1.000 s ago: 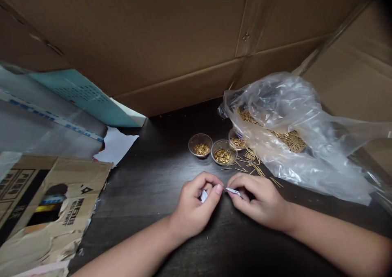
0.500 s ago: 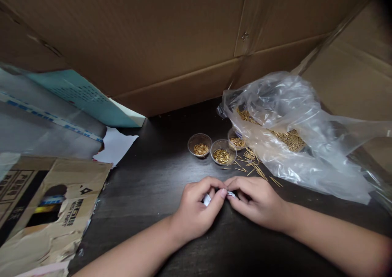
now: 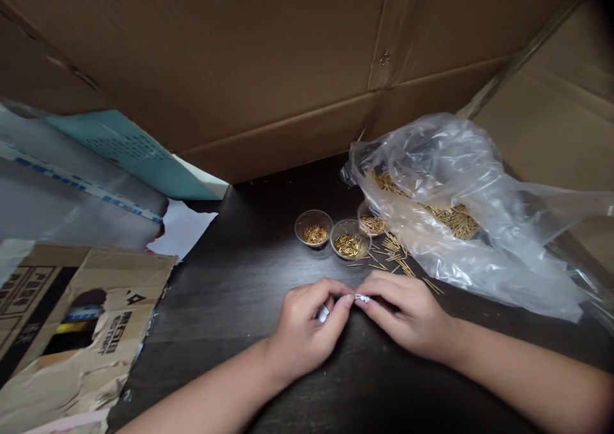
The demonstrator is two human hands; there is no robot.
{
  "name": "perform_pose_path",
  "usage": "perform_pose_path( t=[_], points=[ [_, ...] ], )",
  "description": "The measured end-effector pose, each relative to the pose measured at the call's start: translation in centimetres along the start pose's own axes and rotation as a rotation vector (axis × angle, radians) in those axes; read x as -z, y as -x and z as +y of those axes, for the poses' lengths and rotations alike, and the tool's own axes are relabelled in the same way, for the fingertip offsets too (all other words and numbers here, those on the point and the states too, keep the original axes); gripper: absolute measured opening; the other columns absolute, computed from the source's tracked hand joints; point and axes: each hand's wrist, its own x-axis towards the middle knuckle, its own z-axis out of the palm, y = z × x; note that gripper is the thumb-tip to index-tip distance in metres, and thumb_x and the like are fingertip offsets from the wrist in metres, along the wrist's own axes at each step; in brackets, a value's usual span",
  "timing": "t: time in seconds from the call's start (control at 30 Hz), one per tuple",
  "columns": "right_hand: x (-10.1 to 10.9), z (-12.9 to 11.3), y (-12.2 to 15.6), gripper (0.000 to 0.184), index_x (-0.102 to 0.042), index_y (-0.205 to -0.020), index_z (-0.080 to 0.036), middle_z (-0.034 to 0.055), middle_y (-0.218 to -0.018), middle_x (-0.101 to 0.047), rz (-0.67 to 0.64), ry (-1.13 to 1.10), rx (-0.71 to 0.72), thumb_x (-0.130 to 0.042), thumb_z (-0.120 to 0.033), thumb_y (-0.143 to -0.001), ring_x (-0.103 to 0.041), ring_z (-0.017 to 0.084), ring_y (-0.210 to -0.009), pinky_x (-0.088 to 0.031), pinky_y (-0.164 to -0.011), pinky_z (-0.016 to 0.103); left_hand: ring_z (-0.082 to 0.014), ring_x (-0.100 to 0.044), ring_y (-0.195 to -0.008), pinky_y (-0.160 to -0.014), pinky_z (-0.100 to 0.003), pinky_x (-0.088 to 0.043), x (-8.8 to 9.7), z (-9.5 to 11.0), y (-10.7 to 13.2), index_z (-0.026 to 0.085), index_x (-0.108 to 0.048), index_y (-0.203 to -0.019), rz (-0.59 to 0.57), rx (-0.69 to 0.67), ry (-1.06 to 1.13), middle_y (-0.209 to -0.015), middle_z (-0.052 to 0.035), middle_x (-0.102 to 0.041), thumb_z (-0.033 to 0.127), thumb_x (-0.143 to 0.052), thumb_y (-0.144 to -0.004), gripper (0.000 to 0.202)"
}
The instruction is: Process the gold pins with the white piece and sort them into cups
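Observation:
Both my hands rest on the dark table [image 3: 240, 274], fingertips meeting in the middle. My left hand [image 3: 304, 325] is curled shut around a small white piece [image 3: 322, 314] that shows between its fingers. My right hand [image 3: 400, 312] pinches another small white piece [image 3: 362, 298] right at the left thumb. Just beyond the hands stand three small clear cups [image 3: 313, 227] holding gold pins, with loose gold pins [image 3: 393, 255] scattered on the table beside them.
A clear plastic bag [image 3: 474, 210] with many gold pins lies at the right. Cardboard walls [image 3: 288, 69] close in the back and right. A torn printed cardboard box [image 3: 71, 319] and white paper [image 3: 182, 226] lie at the left.
The hands have drawn together so thumb and fingertips touch; the white piece in the right hand is mostly covered now. Otherwise nothing moved.

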Motion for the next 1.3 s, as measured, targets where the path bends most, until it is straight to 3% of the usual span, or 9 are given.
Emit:
perform_pose_path(
  t=[0.4, 0.7, 0.97, 1.3],
  points=[
    [0.28, -0.35, -0.34, 0.013, -0.067, -0.100, -0.017, 0.0064, -0.085, -0.063, 0.025, 0.001, 0.045, -0.056, -0.012, -0.097, -0.061, 0.017, -0.075, -0.053, -0.066, 0.030, -0.0056, -0.038, -0.043, -0.046, -0.017, -0.033, 0.35, 0.15, -0.04, 0.014, -0.065, -0.097, -0.034, 0.047, 0.085, -0.052, 0.0094, -0.041, 0.017, -0.062, -0.091, 0.007],
    [-0.01, 0.09, 0.08, 0.011, -0.064, -0.101, -0.018, 0.0052, -0.082, -0.067, -0.027, 0.020, 0.047, -0.054, -0.013, -0.098, -0.063, 0.016, -0.070, -0.053, -0.064, 0.028, -0.0045, -0.042, -0.045, -0.047, -0.016, -0.035, 0.02, 0.05, -0.16, 0.014, -0.068, -0.090, -0.013, 0.014, 0.042, -0.056, 0.0066, -0.052, 0.013, -0.068, -0.088, 0.002],
    [0.03, 0.11, 0.26, 0.011, -0.063, -0.101, -0.019, 0.0043, -0.081, -0.065, -0.067, 0.014, 0.048, -0.054, -0.014, -0.098, -0.061, 0.016, -0.069, -0.051, -0.063, 0.029, -0.0054, -0.036, -0.043, -0.045, -0.018, -0.030, 0.25, 0.03, -0.11, 0.015, -0.065, -0.088, -0.033, 0.116, 0.097, -0.050, 0.0092, -0.041, 0.018, -0.063, -0.092, 0.005],
    [0.01, 0.03, 0.36, 0.011, -0.062, -0.103, -0.018, 0.0053, -0.083, -0.066, -0.075, 0.019, 0.084, -0.053, -0.014, -0.098, -0.062, 0.016, -0.070, -0.051, -0.063, 0.029, -0.0073, -0.041, -0.048, -0.050, -0.019, -0.033, -0.03, -0.21, -0.27, 0.015, -0.065, -0.089, -0.132, 0.197, 0.129, -0.054, 0.0072, -0.046, 0.026, -0.062, -0.094, 0.012]
  ],
)
